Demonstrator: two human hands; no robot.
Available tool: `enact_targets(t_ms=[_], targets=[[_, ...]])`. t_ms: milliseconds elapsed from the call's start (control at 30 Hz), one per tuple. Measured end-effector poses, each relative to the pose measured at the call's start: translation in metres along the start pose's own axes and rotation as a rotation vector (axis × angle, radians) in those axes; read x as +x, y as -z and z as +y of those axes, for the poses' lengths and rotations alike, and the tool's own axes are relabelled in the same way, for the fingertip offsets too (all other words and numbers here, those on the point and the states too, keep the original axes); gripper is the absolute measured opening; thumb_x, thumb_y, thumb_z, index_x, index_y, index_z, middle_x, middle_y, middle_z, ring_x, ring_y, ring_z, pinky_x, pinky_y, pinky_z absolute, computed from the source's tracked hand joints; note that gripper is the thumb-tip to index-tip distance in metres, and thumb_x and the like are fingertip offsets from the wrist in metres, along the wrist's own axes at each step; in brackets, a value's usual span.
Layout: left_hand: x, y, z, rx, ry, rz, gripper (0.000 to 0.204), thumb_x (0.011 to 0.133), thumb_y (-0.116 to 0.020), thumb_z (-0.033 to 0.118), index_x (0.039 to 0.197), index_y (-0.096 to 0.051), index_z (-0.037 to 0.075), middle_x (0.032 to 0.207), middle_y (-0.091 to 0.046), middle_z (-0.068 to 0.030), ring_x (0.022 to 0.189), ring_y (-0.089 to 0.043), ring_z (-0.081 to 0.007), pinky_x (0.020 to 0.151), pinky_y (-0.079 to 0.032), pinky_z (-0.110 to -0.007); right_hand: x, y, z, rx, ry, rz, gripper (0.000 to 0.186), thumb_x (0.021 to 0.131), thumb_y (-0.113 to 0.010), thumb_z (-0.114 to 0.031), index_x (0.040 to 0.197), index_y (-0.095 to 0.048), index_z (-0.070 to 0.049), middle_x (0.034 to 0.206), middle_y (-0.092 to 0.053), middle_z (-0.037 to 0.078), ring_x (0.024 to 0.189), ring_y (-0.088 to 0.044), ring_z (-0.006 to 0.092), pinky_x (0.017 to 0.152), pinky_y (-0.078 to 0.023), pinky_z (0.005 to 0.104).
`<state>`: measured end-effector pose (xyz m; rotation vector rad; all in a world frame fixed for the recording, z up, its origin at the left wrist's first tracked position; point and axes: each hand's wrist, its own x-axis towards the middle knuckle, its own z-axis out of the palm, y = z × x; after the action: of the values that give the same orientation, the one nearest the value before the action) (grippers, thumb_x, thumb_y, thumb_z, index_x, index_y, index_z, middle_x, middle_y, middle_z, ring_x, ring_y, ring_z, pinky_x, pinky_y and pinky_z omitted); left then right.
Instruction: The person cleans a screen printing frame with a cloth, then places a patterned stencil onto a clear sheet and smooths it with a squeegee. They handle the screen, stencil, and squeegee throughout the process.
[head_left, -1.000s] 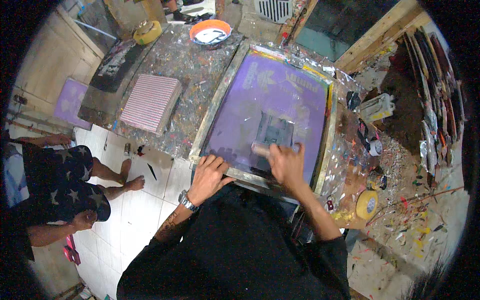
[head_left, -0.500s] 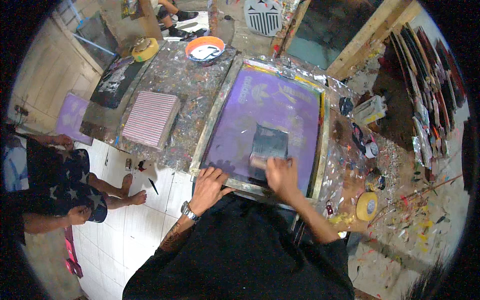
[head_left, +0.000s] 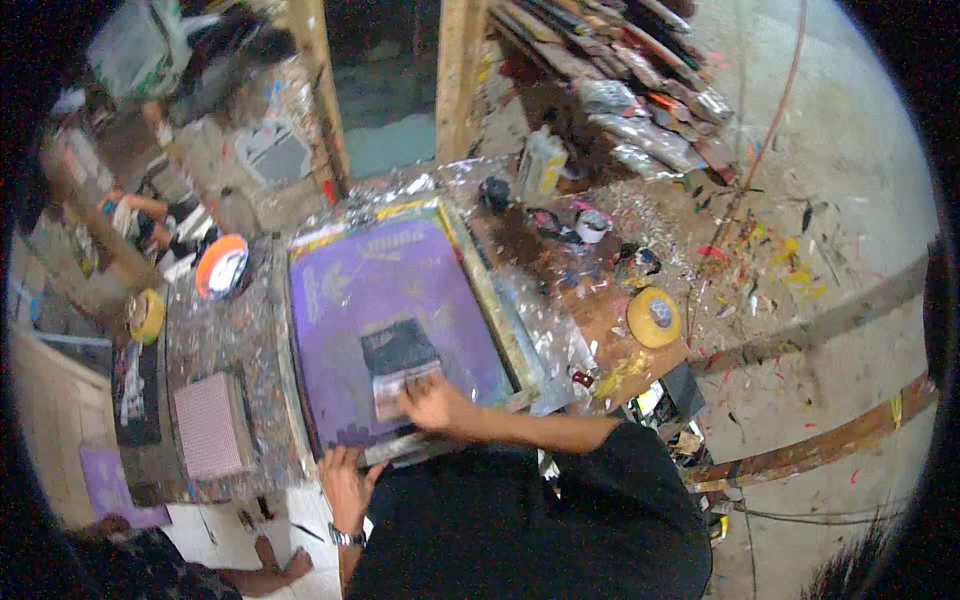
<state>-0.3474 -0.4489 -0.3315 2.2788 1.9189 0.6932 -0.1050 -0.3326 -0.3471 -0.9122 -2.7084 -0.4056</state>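
Note:
A purple-coated silk screen (head_left: 350, 300) in a worn wooden frame lies on the paint-spotted table. My right hand (head_left: 437, 402) is closed on a squeegee (head_left: 393, 392) with a wooden grip, over the screen's near half. Dark ink (head_left: 400, 345) forms a roughly rectangular patch just beyond the squeegee. The squeegee's blade edge is too blurred to make out. My left hand (head_left: 346, 488), a metal watch on its wrist, rests on the frame's near left corner with fingers spread.
Left of the screen lies a checkered block (head_left: 213, 425); beyond it stand an orange-rimmed bowl (head_left: 222, 267) and a tape roll (head_left: 146, 315). Another tape roll (head_left: 654, 317) and a white jug (head_left: 541, 165) are on the right. A person's bare feet (head_left: 280, 565) show at lower left.
The view has swung right, so the table appears further left and turned. My right hand stays on the squeegee, and my left hand remains at the frame's near left corner.

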Motion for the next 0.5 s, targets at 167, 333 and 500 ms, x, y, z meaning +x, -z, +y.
enact_targets(t_ms=[167,333,500], targets=[[-0.005,-0.011,-0.012,0.078,-0.048,0.008,0.047,0.071,-0.086,0.04,0.1,-0.074,0.005,0.093,-0.062,-0.0111,0.092,-0.057,-0.0336,0.083,-0.043,-0.044,-0.029,0.066,0.019,0.755,-0.46,0.093,0.03,0.094,-0.065,-0.026,0.112,-0.062,-0.002,0.099,-0.072,0.016,0.091,-0.072,0.0335,0.083,-0.055,0.0421],[0.009,0.025,0.006,-0.032,-0.015,-0.041,0.048,0.069,-0.088,0.037,0.097,-0.071,0.002,0.092,-0.062,-0.0128,0.092,-0.057,-0.0345,0.082,-0.042,-0.045,-0.113,0.038,0.157,0.96,-1.287,0.64,0.041,0.103,-0.06,-0.032,0.131,-0.057,-0.002,0.118,-0.068,0.013,0.106,-0.065,0.0218,0.092,-0.051,0.038],[0.05,0.096,0.012,-0.001,-0.127,0.054,0.054,0.063,-0.09,0.038,0.091,-0.066,-0.002,0.085,-0.056,-0.0164,0.086,-0.054,-0.0373,0.077,-0.042,-0.047,-0.215,0.017,0.297,1.666,-1.4,1.656,0.031,0.098,-0.066,-0.025,0.122,-0.06,-0.006,0.108,-0.067,0.006,0.095,-0.067,0.0261,0.087,-0.058,0.0401]])
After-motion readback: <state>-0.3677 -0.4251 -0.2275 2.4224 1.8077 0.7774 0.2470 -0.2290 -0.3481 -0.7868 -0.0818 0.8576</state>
